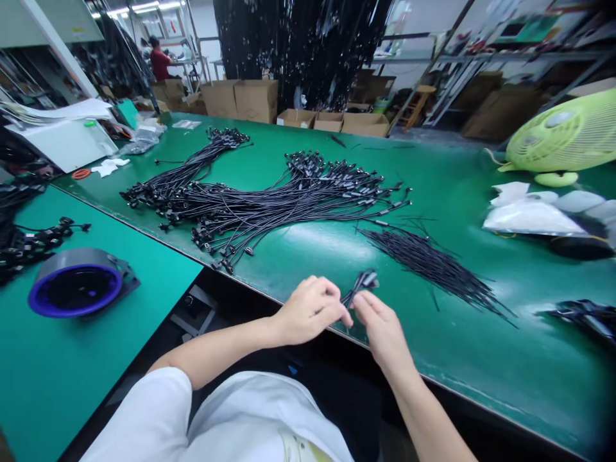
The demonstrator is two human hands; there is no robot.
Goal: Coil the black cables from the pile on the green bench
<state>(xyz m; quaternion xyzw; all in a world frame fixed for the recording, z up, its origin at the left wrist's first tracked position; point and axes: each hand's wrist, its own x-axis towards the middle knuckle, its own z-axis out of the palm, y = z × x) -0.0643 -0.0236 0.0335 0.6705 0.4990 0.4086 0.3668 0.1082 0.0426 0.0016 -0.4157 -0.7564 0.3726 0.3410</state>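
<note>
The left hand point(308, 311) and right hand point(382, 330) had their fingers point(360, 305) pinched on a small bunch of black cables point(362, 285), just over the green counter's point(481, 366) front edge, below a large cable pile point(269, 199) at frame centre.

the left hand point(308, 311) and right hand point(382, 333) meet over the front edge of a green workbench point(481, 359), with a small bunch of black cables point(364, 285) pinched in the left hand's fingertips point(344, 314); the right hand's fingers point(366, 305) press against it, though how firmly is hard to tell. beyond them lies a large spread pile of black connector cables point(269, 199), and to the right a loose sheaf of thin black wires point(433, 269). on a second green table point(72, 385) at the left sits a roll of grey tape point(72, 260), and a lime green fan point(563, 135) lies at the far right.
</note>
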